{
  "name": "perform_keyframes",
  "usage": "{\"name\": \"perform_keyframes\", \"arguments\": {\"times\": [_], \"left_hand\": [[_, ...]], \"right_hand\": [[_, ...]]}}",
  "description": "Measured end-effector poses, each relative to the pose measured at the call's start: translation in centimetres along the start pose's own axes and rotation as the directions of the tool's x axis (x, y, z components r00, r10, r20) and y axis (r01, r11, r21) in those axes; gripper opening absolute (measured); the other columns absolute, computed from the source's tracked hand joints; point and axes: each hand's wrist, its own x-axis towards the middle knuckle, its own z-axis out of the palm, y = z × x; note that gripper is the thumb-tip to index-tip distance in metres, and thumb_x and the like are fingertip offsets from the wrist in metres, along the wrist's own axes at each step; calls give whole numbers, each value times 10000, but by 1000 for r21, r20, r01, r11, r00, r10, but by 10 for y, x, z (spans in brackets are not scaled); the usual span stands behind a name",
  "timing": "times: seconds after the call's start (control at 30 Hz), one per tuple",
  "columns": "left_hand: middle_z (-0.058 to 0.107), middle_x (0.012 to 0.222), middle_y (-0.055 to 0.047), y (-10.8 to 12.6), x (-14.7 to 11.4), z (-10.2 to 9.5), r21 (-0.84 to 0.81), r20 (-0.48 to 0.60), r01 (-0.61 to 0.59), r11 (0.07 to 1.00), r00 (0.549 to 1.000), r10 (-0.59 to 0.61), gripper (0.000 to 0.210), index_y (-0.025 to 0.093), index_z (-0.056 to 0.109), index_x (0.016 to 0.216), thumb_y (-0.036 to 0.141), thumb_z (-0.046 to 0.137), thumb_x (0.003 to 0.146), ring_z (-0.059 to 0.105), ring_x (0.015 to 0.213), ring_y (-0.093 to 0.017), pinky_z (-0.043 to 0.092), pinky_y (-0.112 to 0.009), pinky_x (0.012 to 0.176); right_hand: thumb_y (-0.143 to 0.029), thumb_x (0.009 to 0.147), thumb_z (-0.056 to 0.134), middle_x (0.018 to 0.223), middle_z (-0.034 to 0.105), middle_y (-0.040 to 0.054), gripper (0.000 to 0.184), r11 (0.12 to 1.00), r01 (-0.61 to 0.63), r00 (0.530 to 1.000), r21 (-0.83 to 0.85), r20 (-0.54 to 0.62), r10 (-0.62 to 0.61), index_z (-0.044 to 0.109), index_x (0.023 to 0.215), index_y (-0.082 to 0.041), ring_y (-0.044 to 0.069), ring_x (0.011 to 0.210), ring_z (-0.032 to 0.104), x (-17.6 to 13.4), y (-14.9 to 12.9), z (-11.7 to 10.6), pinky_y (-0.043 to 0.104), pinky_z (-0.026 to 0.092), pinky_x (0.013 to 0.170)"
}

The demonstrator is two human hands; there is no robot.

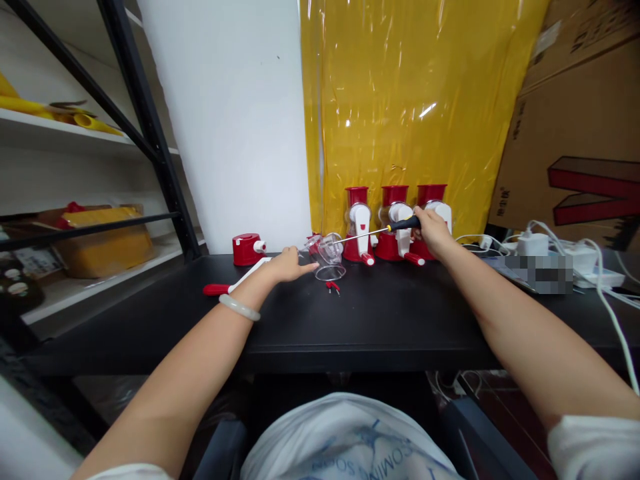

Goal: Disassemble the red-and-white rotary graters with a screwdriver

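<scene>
My right hand [431, 228] grips a screwdriver [404, 225] by its black and yellow handle. The shaft points left, its tip at a clear plastic grater housing [331, 248] with a red part behind it. At the housing's left side, my left hand [289, 265] holds it, thumb stretched along the near side; the other fingertips are partly hidden. Just in front lie small red-headed pieces [332, 287]. Left of my left hand are a red grater part [247, 249] with a white knob and a white crank [250, 273] with a red handle, partly covered by my forearm.
Three red and white rotary graters [357, 227] stand along the back of the black table [380, 320]. White chargers and cables [537, 243] crowd the right side, beside a large cardboard box [575, 133]. A shelf rack [150, 127] stands at left.
</scene>
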Motion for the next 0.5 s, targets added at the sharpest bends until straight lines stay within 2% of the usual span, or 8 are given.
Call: {"name": "perform_keyframes", "arguments": {"times": [0.13, 0.23, 0.33, 0.43, 0.5], "left_hand": [[551, 1308, -290, -1, 1, 1, 13, 3, -3, 1000, 1000, 3, 898, 53, 498, 1235, 807, 466, 749, 618, 1096, -378, 490, -389, 812], [549, 1310, -293, -1, 1, 1, 26, 3, 9, 1000, 1000, -9, 892, 55, 500, 1243, 798, 474, 752, 612, 1108, -386, 490, -391, 803], [562, 1299, -291, 1, 1, 0, 19, 6, 10, 1000, 1000, -10, 879, 56, 509, 1245, 785, 490, 755, 607, 1116, -393, 491, -398, 804], [577, 1286, -282, 1, 1, 0, 6, 4, 3, 1000, 1000, -3, 865, 65, 518, 1239, 780, 499, 753, 612, 1107, -394, 493, -406, 808], [575, 1288, -285, 2, 0, 0, 5, 2, 5, 1000, 1000, -5, 868, 65, 518, 1240, 781, 497, 750, 614, 1103, -395, 495, -409, 804]], "right_hand": [[-297, 782, 564, 470, 422, -66, 109, 982, -106, 994, 159, 17, 105, 480, 753, -233, 105, 382, 370, -5, -8, 3, 240, 403, 401], [-254, 739, 529, 548, 489, -41, 53, 945, -185, 983, 269, 54, 177, 496, 752, -214, 101, 423, 422, -9, -14, 3, 226, 393, 406], [-328, 780, 513, 556, 507, -27, 116, 942, -196, 981, 274, 68, 184, 501, 758, -215, 115, 444, 460, -9, -16, 2, 232, 407, 412], [-526, 852, 489, 531, 515, -23, 304, 979, -145, 989, 144, 10, 145, 497, 783, -230, 133, 423, 468, -5, -12, 1, 253, 412, 399], [-620, 829, 532, 522, 511, -30, 388, 997, -62, 998, 45, -24, 63, 487, 782, -237, 133, 412, 467, -2, -7, 0, 257, 407, 388]]}}
